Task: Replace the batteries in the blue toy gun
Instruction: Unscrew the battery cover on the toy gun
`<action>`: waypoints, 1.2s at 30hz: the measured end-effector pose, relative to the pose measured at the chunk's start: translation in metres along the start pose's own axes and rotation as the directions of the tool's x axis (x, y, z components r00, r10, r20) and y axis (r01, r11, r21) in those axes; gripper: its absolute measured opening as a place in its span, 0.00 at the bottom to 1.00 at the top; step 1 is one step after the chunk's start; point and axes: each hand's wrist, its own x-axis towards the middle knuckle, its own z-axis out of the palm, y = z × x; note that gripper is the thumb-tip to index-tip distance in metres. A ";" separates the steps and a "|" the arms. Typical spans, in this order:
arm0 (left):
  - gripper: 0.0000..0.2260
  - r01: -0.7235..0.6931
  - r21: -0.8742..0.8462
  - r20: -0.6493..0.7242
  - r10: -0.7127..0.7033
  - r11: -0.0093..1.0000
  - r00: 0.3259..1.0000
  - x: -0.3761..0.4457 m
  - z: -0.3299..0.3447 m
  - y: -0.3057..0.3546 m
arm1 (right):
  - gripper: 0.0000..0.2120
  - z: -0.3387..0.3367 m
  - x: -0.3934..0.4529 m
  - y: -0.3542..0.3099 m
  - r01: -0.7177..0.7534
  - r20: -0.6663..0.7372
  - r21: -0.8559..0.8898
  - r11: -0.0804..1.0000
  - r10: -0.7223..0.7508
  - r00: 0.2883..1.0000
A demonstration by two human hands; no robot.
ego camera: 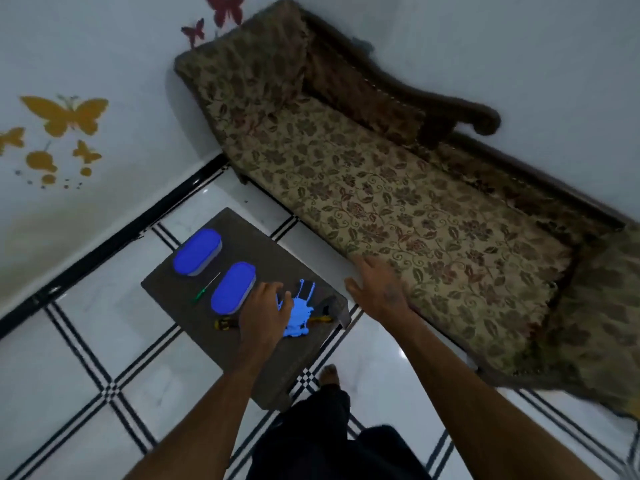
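Desk (pixel 194 289) crowded: two blue-lidded boxes (pixel 232 288) flank a screwdriver (pixel 205 287) at left; blue toy gun (pixel 298 311) at right edge. Sofa (pixel 398 209) blocks the right; near desk half open.

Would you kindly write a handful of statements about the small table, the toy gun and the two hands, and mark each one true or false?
1. Two blue-lidded containers sit on the small table. True.
2. The green-handled screwdriver lies on the sofa. False: it lies on the table, between the two containers.
3. The left hand reaches over the table beside the blue toy gun. True.
4. The right hand grips the screwdriver. False: it is spread open and holds nothing, off the table's edge by the sofa.
5. The toy gun rests on the floor. False: it lies on the table near its right end.
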 end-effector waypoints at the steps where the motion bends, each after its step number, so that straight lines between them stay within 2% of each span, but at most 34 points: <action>1: 0.13 0.041 -0.002 -0.023 -0.041 0.999 0.999 0.003 0.000 0.001 | 0.24 0.004 0.015 0.002 0.044 0.031 -0.004 0.999 -0.044 0.999; 5: 0.13 0.169 0.007 -0.096 -0.167 0.986 0.981 0.011 -0.002 0.004 | 0.24 0.016 0.065 0.005 0.174 0.110 0.057 0.983 -0.179 0.978; 8: 0.13 0.296 0.001 -0.163 -0.292 0.955 0.942 0.016 0.003 0.009 | 0.23 0.031 0.108 0.007 0.294 0.188 0.094 0.951 -0.307 0.933; 11: 0.17 0.436 0.014 -0.210 -0.424 0.900 0.881 0.011 0.019 0.014 | 0.24 0.046 0.145 0.017 0.441 0.244 0.133 0.887 -0.461 0.853; 14: 0.21 0.553 0.142 -0.167 -0.531 0.821 0.831 0.000 0.031 0.034 | 0.25 0.054 0.181 0.018 0.600 0.341 0.166 0.783 -0.616 0.710; 15: 0.19 0.591 0.147 -0.165 -0.569 0.793 0.805 -0.002 0.029 0.049 | 0.25 0.053 0.190 0.014 0.625 0.357 0.174 0.761 -0.640 0.680; 16: 0.16 0.648 0.080 -0.200 -0.625 0.757 0.755 -0.005 0.026 0.062 | 0.24 0.052 0.197 0.010 0.649 0.374 0.185 0.738 -0.664 0.648; 17: 0.14 0.715 -0.020 -0.233 -0.698 0.699 0.677 -0.003 0.018 0.078 | 0.23 0.052 0.204 0.004 0.677 0.390 0.197 0.709 -0.690 0.609; 19: 0.12 0.796 -0.100 -0.307 -0.780 0.597 0.546 -0.001 0.012 0.097 | 0.23 0.052 0.217 -0.006 0.721 0.411 0.226 0.655 -0.735 0.539; 22: 0.11 0.777 -0.132 -0.433 -0.741 0.615 0.513 -0.007 0.026 0.100 | 0.23 0.065 0.234 -0.028 0.810 0.408 0.261 0.524 -0.821 0.400; 23: 0.11 0.791 -0.148 -0.431 -0.759 0.593 0.488 -0.007 0.029 0.096 | 0.22 0.069 0.237 -0.036 0.829 0.417 0.263 0.494 -0.833 0.364; 25: 0.11 0.843 -0.229 -0.372 -0.844 0.488 0.387 -0.008 0.036 0.089 | 0.22 0.078 0.239 -0.053 0.874 0.443 0.251 0.416 -0.852 0.278; 26: 0.11 0.852 -0.233 -0.356 -0.856 0.469 0.374 -0.007 0.042 0.087 | 0.22 0.079 0.240 -0.058 0.884 0.458 0.249 0.395 -0.852 0.252; 29: 0.11 0.833 -0.357 -0.401 -0.875 0.422 0.271 -0.004 0.051 0.086 | 0.22 0.088 0.240 -0.081 0.921 0.505 0.249 0.299 -0.852 0.140; 33: 0.11 0.817 -0.471 -0.405 -0.904 0.333 0.135 0.009 0.057 0.084 | 0.24 0.104 0.244 -0.112 0.931 0.585 0.251 0.266 -0.807 0.073; 36: 0.13 0.805 -0.549 -0.347 -0.938 0.224 0.025 0.026 0.063 0.075 | 0.24 0.119 0.255 -0.132 0.942 0.607 0.287 0.173 -0.794 -0.039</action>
